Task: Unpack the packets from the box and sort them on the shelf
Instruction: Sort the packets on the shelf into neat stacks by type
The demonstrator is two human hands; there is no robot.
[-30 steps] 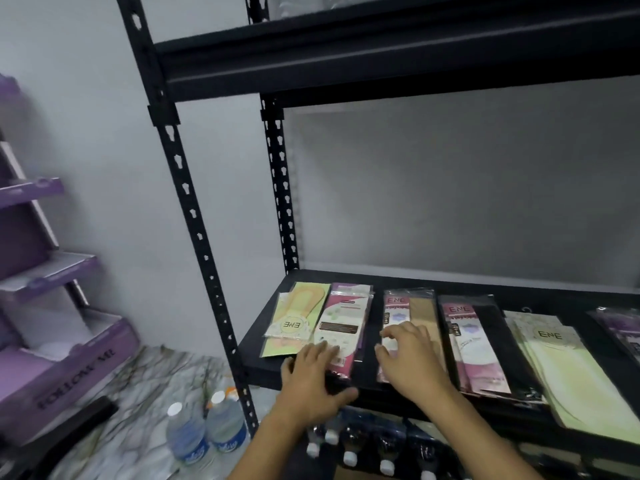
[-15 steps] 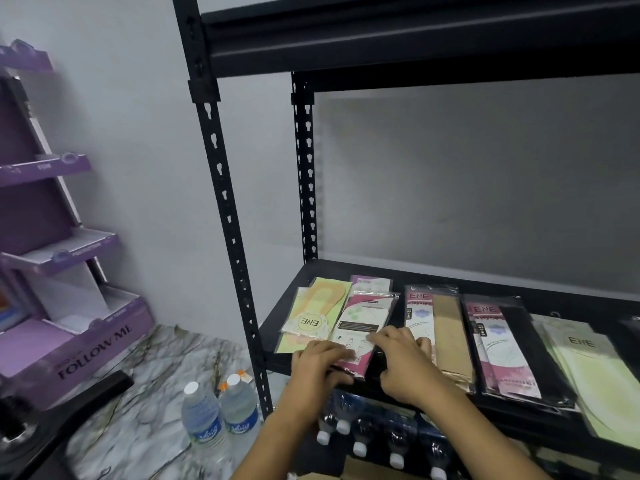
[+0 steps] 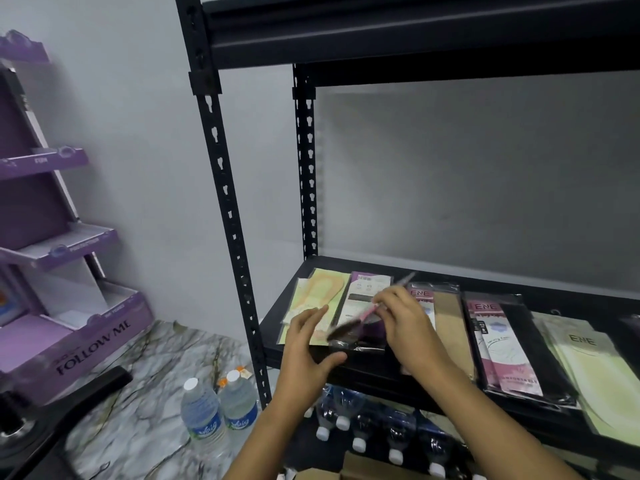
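Since the earlier frames, one packet has been raised off the pink-and-white packet (image 3: 363,297) by the right hand (image 3: 405,320), and the left hand (image 3: 304,344) has been taken off the packets it was pressing.

Black metal shelf (image 3: 502,284): fills the right and centre of the view, with an upper board across the top.

Purple display stand (image 3: 52,334): noted at far left, lettered "FOLLOW ME", stood on a marbled surface (image 3: 138,403).

Cardboard box (image 3: 363,469): partly seen at the bottom edge, below the shelf; its contents cannot be made out.

Row of packets laid flat on the shelf board, left to right: yellow-green packet (image 3: 318,292), the pink-and-white packet, beige ENE packet (image 3: 446,327), pink-and-black ENE packet (image 3: 498,344), pale yellow ENE packet (image 3: 588,368).

Lifted packet (image 3: 349,327): held tilted and nearly edge-on above the pink-and-white packet, its near end low and far end high; blurred, so its print cannot be read.

Right hand: fingers and thumb are pinched on the lifted packet near its middle.

Left hand: held with fingers spread and relaxed, nothing gripped, just left of the lifted packet, over the near corner of the yellow-green packet; contact with it cannot be judged.

Two water bottles (image 3: 202,414) are stood together on the marbled surface beside the near left post. Capped bottles (image 3: 360,424) are packed under the shelf.
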